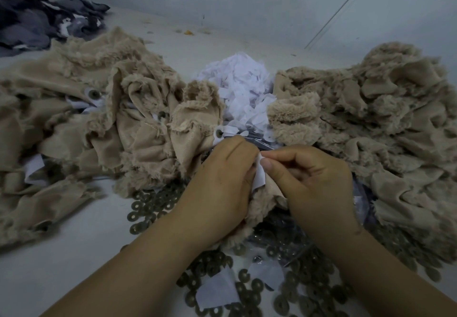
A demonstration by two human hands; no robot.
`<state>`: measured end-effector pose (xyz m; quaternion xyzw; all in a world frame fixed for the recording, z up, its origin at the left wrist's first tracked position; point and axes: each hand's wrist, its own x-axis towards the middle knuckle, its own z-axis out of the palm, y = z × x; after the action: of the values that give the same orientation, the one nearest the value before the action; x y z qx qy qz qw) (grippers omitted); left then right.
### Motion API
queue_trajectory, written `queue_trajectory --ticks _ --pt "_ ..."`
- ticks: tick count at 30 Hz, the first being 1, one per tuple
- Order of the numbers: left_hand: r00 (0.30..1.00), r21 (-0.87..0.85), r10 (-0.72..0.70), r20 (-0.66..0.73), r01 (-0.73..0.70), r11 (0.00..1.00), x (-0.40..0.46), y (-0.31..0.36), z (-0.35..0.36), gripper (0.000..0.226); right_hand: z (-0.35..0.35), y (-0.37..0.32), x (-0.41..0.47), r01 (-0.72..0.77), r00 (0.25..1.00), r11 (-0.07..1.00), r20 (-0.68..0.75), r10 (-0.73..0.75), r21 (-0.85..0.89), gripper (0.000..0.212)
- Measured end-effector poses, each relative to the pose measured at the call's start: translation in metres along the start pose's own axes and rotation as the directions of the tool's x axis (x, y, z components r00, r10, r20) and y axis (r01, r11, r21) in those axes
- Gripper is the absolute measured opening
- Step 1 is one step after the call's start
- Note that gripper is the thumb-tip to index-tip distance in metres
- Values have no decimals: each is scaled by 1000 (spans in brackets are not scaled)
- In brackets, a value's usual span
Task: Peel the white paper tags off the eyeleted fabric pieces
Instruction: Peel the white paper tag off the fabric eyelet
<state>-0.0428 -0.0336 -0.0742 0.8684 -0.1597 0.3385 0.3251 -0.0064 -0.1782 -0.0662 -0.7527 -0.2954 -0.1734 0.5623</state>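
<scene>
A tan furry fabric piece [262, 205] sits between my hands near the middle of the view. My left hand [220, 183] grips this piece from the left, fingers curled round it. My right hand [309, 176] pinches the white paper tag [259, 176] on it between thumb and forefinger. The eyelet of this piece is hidden by my hands. Another piece just behind shows a metal eyelet [218, 133] with a white tag round it.
A heap of tan fabric pieces with tags [94, 119] lies on the left, another tan heap [371, 124] on the right. Loose white paper tags [242, 89] pile up behind. Several round metal washers [153, 205] and a plastic bag [279, 240] lie under my arms. Dark cloth [32, 17] lies far left.
</scene>
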Motion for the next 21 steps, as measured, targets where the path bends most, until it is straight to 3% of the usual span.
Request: queue_trajectory --ticks 5,9,12,14,17,18,20,21 --pt "995 27 17 -101 -14 1000 0 -3 3 25 0 -1 1 60 998 997 11 -59 -57 16" --pt "982 61 -36 -184 48 997 3 -12 -2 14 -1 -6 1 -109 979 991 166 120 -71 37" --pt "973 121 -1 -229 29 992 1 -14 -3 13 -2 0 3 -259 943 963 194 269 -77 53" --pt "964 146 25 -265 14 989 0 -13 -3 13 -4 3 6 -317 931 948 180 317 -28 50" --pt "952 131 61 -300 -22 991 1 -10 -4 13 -3 5 8 -315 935 949 181 305 25 12" --pt "956 102 49 -290 -20 995 1 -10 -5 15 -4 7 6 -326 933 944 179 313 52 9" --pt "970 -25 -74 -231 70 997 1 -9 -7 35 -4 10 5 -452 889 862 201 412 231 14" --pt "970 -114 -173 -173 155 981 1 -9 -8 47 -4 9 6 -530 848 771 236 475 352 18"
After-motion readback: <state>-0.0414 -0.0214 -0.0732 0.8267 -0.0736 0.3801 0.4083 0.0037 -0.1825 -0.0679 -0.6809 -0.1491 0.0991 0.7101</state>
